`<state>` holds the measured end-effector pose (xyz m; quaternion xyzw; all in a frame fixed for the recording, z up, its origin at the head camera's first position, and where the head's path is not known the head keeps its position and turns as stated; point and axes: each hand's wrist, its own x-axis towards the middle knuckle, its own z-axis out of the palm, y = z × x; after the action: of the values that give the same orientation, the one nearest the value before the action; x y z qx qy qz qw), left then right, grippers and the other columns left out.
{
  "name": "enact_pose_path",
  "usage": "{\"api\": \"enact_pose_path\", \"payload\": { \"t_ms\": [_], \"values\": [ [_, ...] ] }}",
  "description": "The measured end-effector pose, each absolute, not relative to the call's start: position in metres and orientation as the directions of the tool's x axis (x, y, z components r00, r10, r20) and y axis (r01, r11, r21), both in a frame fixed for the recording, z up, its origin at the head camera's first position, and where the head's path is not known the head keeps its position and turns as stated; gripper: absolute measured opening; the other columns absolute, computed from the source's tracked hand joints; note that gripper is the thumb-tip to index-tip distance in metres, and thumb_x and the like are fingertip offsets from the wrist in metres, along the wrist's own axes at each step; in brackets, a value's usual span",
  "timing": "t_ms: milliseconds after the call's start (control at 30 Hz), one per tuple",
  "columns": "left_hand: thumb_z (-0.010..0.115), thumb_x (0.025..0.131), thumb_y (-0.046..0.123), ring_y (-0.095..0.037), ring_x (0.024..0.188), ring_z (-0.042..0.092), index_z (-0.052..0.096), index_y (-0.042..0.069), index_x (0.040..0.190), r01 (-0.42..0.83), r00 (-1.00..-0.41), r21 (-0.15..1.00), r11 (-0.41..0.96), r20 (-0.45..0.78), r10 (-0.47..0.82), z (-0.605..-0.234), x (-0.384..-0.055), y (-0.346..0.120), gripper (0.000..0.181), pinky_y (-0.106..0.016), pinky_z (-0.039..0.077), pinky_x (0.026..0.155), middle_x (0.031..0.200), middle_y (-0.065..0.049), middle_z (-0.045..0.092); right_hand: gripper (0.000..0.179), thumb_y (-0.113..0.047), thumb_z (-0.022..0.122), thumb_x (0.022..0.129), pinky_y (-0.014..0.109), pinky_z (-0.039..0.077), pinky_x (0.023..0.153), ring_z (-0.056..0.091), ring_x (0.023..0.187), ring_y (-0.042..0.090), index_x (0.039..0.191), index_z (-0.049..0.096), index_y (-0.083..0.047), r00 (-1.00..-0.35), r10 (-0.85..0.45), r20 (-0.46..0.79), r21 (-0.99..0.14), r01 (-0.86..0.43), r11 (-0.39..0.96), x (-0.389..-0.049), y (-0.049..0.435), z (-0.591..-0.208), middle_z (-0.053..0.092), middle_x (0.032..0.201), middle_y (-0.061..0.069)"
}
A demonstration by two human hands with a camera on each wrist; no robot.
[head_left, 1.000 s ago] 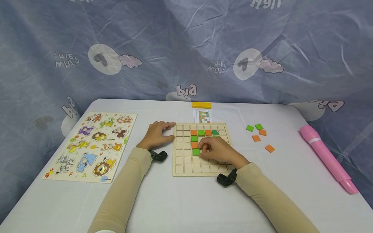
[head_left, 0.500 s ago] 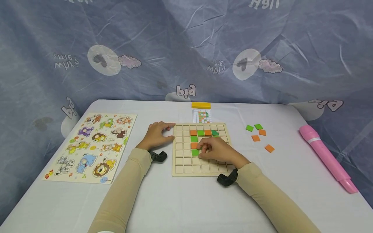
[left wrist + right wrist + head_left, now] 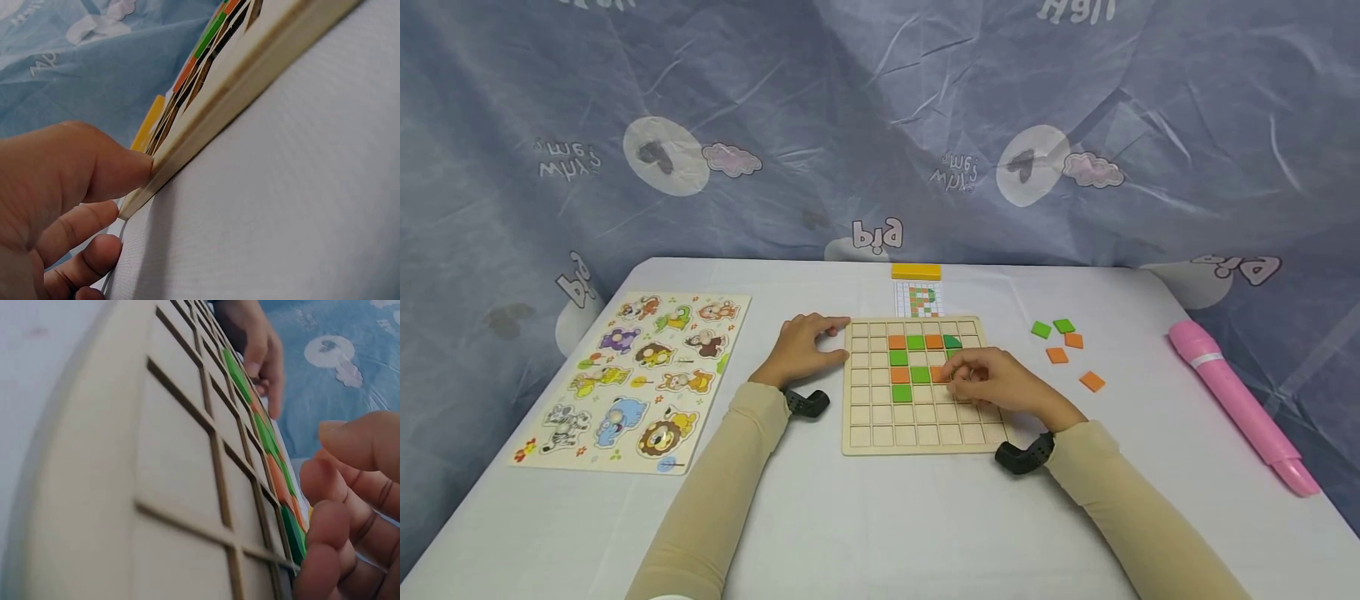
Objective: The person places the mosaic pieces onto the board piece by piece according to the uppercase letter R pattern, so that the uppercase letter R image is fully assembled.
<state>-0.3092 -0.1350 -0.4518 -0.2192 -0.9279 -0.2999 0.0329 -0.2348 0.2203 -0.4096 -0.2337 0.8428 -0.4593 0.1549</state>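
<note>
A wooden grid board [image 3: 880, 435] lies mid-table, with orange and green square tiles [image 3: 920, 375] and a dark green rounded corner piece [image 3: 952, 342] set in its cells. Beside its left edge is my left hand [image 3: 799, 350]; thumb and forefinger touch the rim [image 3: 206, 119] near the far corner. My right hand [image 3: 1003, 382] hovers over the board's right part, fingers loosely bent. The right wrist view shows the thumb [image 3: 356, 440] apart from the fingers and nothing held. An orange tile [image 3: 936, 374] is partly covered by its fingertips, and the cells beneath the hand are hidden.
Behind the board lies a pattern card [image 3: 919, 300] against a yellow block [image 3: 916, 272]. Several loose tiles [image 3: 1057, 356] lie to the right, then a pink toy microphone [image 3: 1240, 408]. An animal puzzle board [image 3: 632, 379] is at the left.
My right hand has moved to the right across the board, uncovering a green tile and part of an orange tile in the row. My left hand has stayed at the board's edge.
</note>
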Motion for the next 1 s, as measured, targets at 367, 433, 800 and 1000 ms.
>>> {"api": "enact_pose_path", "payload": {
  "t_ms": [367,433,800,1000],
  "values": [
    [0.078,0.088,0.033,-0.029,0.103,0.055,0.069,0.014,0.147,0.438,-0.896,0.542,0.718,0.199,0.396,-0.452,-0.311,-0.136,0.062,-0.052,0.037,0.101,0.108,-0.003,0.066,0.03,-0.006,0.071,0.103,0.029,0.051,0.064,0.057,0.068,0.015,0.127,0.067,0.01,-0.841,-0.516,-0.164,-0.861,-0.133,0.491,-0.234,0.275,-0.399,0.066,0.091,0.011],
    [0.078,0.088,0.033,-0.029,0.103,0.055,0.07,0.014,0.147,0.439,-0.896,0.541,0.718,0.201,0.397,-0.452,-0.311,-0.136,0.062,-0.052,0.037,0.101,0.108,-0.003,0.066,0.03,-0.006,0.071,0.103,0.029,0.051,0.064,0.057,0.068,0.016,0.128,0.067,0.01,-0.85,-0.499,-0.17,-0.861,-0.118,0.494,-0.232,0.286,-0.396,0.066,0.092,0.01],
    [0.078,0.089,0.033,-0.028,0.102,0.055,0.069,0.013,0.147,0.43,-0.9,0.532,0.729,0.192,0.39,-0.453,-0.311,-0.136,0.062,-0.052,0.037,0.101,0.108,-0.002,0.066,0.024,-0.006,0.066,0.106,0.03,0.053,0.063,0.06,0.073,0.018,0.129,0.072,-0.006,-0.916,-0.387,-0.105,-0.889,-0.088,0.448,-0.227,0.361,-0.396,0.073,0.103,0.001],
    [0.078,0.089,0.033,-0.027,0.1,0.053,0.069,0.013,0.147,0.425,-0.902,0.539,0.728,0.185,0.39,-0.452,-0.309,-0.135,0.062,-0.052,0.037,0.1,0.107,-0.002,0.065,0.03,-0.003,0.061,0.108,0.028,0.053,0.066,0.061,0.076,0.017,0.124,0.075,-0.025,-0.945,-0.311,-0.105,-0.904,-0.039,0.425,-0.223,0.399,-0.399,0.074,0.096,-0.002]
  ]
}}
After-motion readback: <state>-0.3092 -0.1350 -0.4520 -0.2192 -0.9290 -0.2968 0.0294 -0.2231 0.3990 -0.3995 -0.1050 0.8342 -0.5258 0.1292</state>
